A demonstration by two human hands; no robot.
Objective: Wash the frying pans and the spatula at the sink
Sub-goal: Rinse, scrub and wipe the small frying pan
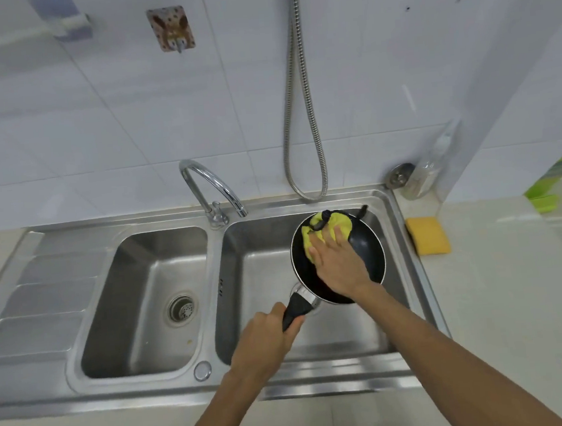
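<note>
Steel sink [320, 369], white tiles [127, 107]: left hand [264, 343] grips pan [368, 248], right hand [340, 268] presses cloth [339, 223], fingers [317, 243] straight.

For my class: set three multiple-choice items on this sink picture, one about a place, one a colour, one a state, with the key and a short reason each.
1. Where is the frying pan?
A) in the left basin
B) over the right basin
C) on the counter

2. What colour is the cloth in the pan?
A) blue
B) white
C) yellow

3. What is the left hand doing?
A) gripping the pan handle
B) turning the tap
C) lying flat on the counter

Key:
1 B, the pan is held tilted above the right basin.
2 C, the cloth under the right hand is yellow.
3 A, its fingers curl round the black handle.
</note>
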